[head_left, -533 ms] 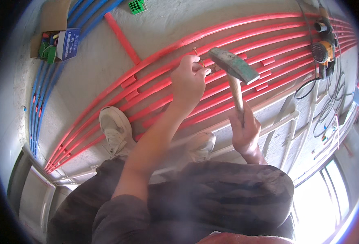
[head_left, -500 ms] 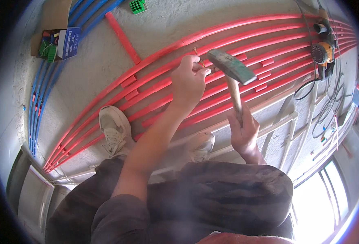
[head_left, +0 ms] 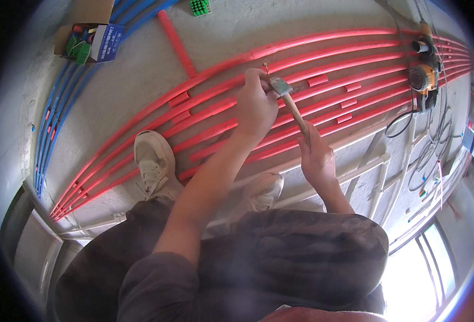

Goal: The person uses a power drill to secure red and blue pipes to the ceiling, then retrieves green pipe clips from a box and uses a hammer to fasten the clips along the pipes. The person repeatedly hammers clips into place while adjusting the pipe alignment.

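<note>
My right hand (head_left: pixel 318 160) is wrapped round the wooden handle of a hammer (head_left: pixel 297 114). The worn greenish-grey hammer head (head_left: pixel 280 86) is right beside the fingers of my left hand (head_left: pixel 256 107). Those fingers are pinched together low over the red pipes (head_left: pixel 210 111), on a thin metal strip (head_left: pixel 266 68) whose tip pokes out past them. Most of the strip is hidden by my hand and the hammer. Whether the head touches it, I cannot tell.
An orange-and-black power tool (head_left: pixel 423 78) with a looping cable lies across the pipes at right. Blue pipes (head_left: pixel 60 118) and an open box (head_left: pixel 107 44) of small parts are at far left. A green cluster (head_left: pixel 199 7) lies at the top. White pipes (head_left: pixel 374 163) run nearer my shoes (head_left: pixel 155 161).
The hammer head has come down and away from its raised position, to beside my left fingers. My right hand has shifted slightly; the left stays at the same spot on the pipes.
</note>
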A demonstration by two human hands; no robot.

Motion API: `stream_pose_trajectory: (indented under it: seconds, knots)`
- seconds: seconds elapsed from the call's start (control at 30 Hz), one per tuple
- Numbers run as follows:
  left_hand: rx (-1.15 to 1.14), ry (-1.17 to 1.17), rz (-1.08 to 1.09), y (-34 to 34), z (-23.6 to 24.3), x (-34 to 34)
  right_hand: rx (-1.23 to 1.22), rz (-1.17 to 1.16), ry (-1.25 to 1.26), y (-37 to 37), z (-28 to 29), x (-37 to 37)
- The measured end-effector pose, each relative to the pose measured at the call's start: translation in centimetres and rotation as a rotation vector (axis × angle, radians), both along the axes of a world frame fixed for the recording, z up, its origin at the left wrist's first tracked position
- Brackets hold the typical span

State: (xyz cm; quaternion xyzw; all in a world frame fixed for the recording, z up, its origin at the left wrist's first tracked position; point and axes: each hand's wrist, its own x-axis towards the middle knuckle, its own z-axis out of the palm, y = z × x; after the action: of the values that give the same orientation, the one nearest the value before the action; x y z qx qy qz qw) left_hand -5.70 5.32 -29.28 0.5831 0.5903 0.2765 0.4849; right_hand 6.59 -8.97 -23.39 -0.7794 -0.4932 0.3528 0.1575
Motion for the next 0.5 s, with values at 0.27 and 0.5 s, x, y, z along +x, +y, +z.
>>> stream_pose_trajectory:
  seconds: [0.27, 0.5]
  knots:
    - [0.563, 0.452, -0.299, -0.3, -2.0, -3.7, 0.197, -0.103, 0.064, -1.4, 2.0, -0.6]
    - [0.603, 0.408, -0.343, -1.0, -3.0, -4.3, 0.101, -0.070, 0.066, -0.1, -1.6, -0.3]
